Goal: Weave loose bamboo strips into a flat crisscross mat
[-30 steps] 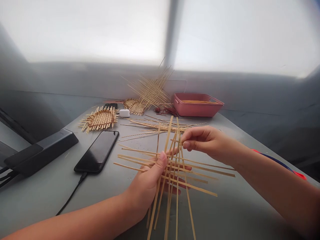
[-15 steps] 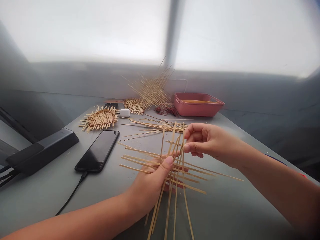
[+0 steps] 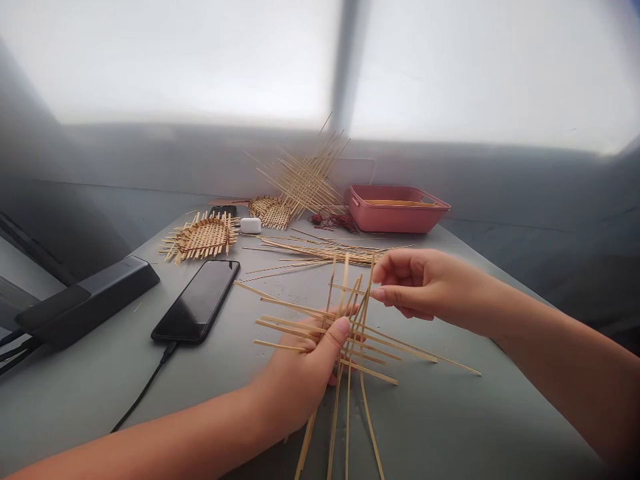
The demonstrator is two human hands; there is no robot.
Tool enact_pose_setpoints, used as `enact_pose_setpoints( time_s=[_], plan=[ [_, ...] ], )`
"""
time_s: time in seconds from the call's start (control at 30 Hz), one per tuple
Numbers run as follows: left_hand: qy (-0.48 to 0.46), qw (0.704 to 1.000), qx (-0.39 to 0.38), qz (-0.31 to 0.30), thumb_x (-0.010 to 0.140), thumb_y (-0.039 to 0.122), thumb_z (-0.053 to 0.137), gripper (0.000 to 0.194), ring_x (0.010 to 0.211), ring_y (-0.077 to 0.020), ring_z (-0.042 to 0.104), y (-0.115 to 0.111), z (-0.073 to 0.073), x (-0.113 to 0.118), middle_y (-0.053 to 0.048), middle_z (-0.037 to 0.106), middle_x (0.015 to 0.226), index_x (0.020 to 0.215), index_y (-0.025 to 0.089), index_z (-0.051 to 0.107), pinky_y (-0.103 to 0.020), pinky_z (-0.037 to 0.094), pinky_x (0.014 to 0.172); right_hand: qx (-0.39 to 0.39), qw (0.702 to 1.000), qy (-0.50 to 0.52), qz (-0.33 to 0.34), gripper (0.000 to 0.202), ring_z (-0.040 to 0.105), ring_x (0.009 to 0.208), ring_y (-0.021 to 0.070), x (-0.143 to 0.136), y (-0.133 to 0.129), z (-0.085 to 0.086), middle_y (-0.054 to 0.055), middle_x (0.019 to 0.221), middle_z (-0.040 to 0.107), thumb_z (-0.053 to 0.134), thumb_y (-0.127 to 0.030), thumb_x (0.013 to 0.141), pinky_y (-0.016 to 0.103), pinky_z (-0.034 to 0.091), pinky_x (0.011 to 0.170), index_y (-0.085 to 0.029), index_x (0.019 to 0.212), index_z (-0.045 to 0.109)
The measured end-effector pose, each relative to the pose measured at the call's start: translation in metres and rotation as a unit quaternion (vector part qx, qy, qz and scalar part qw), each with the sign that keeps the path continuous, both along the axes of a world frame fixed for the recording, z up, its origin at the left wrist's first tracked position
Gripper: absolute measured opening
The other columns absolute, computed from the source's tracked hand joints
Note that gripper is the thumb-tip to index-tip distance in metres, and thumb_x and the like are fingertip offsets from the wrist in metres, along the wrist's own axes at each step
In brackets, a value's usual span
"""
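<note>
My left hand [image 3: 303,373] is closed around a loose lattice of crossed bamboo strips [image 3: 373,367], thumb on top and fingers underneath. Long strip ends stick out to the left, to the right and down toward me. To the upper right of the thumb, my right hand [image 3: 417,283] pinches an upright bamboo strip [image 3: 367,305] near its top end, with fingers curled. The palm side of the left hand and some crossings are hidden beneath the strips.
Loose bamboo strips [image 3: 320,251] lie beyond the hands. Behind them are finished-looking woven pieces [image 3: 205,238], a larger lattice [image 3: 310,177], dark red cord [image 3: 333,219] and a pink basket [image 3: 395,217]. A phone [image 3: 197,303] on a cable, a white case [image 3: 251,225] and a black box [image 3: 93,300] stand left.
The lattice has turned and tilted slightly in my left hand, its left ends shifting right. My right hand has moved slightly to the right, its fingers still at the upright strip.
</note>
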State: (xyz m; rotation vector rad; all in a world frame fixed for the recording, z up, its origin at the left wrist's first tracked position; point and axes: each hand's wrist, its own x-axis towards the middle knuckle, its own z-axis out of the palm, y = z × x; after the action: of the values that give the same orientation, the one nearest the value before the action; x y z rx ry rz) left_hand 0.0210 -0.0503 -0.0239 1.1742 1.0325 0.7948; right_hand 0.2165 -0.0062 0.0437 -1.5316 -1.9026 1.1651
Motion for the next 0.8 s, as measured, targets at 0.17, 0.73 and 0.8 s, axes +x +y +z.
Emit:
enact_pose_setpoints(
  time_s=[0.17, 0.73, 0.8],
  plan=[
    [-0.05, 0.998, -0.029, -0.03, 0.093, 0.043, 0.046, 0.042, 0.073, -0.0164, 0.07, 0.002, 0.0, 0.001, -0.009, 0.072, 0.104, 0.127, 0.021, 0.057, -0.022, 0.05, 0.06, -0.005, 0.997, 0.075, 0.004, 0.04, 0.051, 0.048, 0.0108, -0.002, 0.002, -0.002, -0.005, 0.057, 0.056, 0.079, -0.04, 0.063, 0.024, 0.041, 0.045, -0.022, 0.075, 0.045],
    [-0.109, 0.99, -0.07, -0.053, 0.093, 0.047, 0.046, 0.044, 0.069, -0.0147, 0.07, 0.006, -0.001, 0.0, -0.01, 0.071, 0.102, 0.127, 0.022, 0.056, -0.02, 0.051, 0.055, 0.021, 1.0, -0.009, 0.019, 0.03, 0.052, 0.055, 0.011, 0.004, 0.004, -0.001, -0.002, 0.07, 0.061, 0.069, -0.047, 0.072, 0.026, 0.045, 0.055, -0.022, 0.088, 0.064],
    [-0.119, 0.989, -0.071, -0.045, 0.093, 0.048, 0.044, 0.045, 0.07, -0.0157, 0.07, 0.006, -0.002, 0.0, -0.011, 0.07, 0.104, 0.127, 0.021, 0.055, -0.022, 0.052, 0.056, 0.022, 0.999, -0.027, 0.025, 0.03, 0.054, 0.057, 0.0115, 0.005, 0.006, -0.001, -0.002, 0.072, 0.062, 0.068, -0.048, 0.074, 0.027, 0.045, 0.058, -0.022, 0.088, 0.064]
  ],
)
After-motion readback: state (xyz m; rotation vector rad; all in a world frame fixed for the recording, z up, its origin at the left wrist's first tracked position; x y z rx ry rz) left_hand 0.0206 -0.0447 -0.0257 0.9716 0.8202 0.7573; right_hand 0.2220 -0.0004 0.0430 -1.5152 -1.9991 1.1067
